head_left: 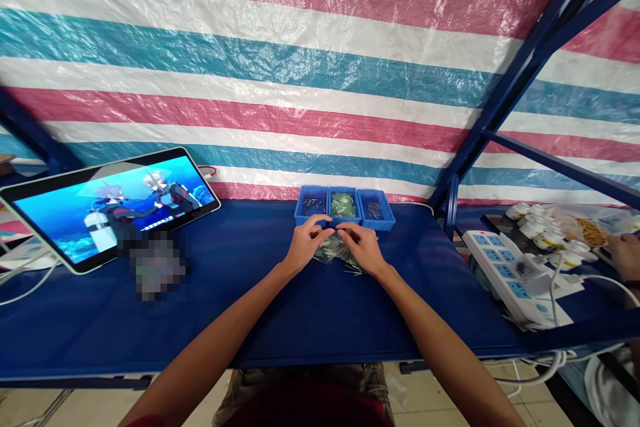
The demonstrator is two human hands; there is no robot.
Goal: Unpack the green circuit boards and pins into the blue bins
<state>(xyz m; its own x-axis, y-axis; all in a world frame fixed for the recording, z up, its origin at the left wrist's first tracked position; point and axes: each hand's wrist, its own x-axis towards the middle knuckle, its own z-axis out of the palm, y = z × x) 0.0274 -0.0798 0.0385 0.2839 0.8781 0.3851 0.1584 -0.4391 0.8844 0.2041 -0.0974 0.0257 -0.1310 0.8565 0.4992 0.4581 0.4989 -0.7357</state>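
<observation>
My left hand [306, 245] and my right hand [364, 247] are close together in front of three joined blue bins. The fingertips of both hands are curled in a pinch. Whatever they hold is too small to make out. Beneath and between them, on the blue table, lies a loose pile of greenish, see-through small pieces [327, 252] with thin, stick-like ends. The left bin [300, 217] has a few thin, dark pieces in it. Similar greenish pieces fill the middle bin [345, 219]. Several slim brownish pieces lie in the right bin [379, 223].
A tablet [115, 207] showing divers leans at the left, with a blurred patch before it. To the right, beyond a blue metal post [451, 207], are a white power strip [507, 273], cables, several white bottles [545, 237] and another person's hand [625, 255].
</observation>
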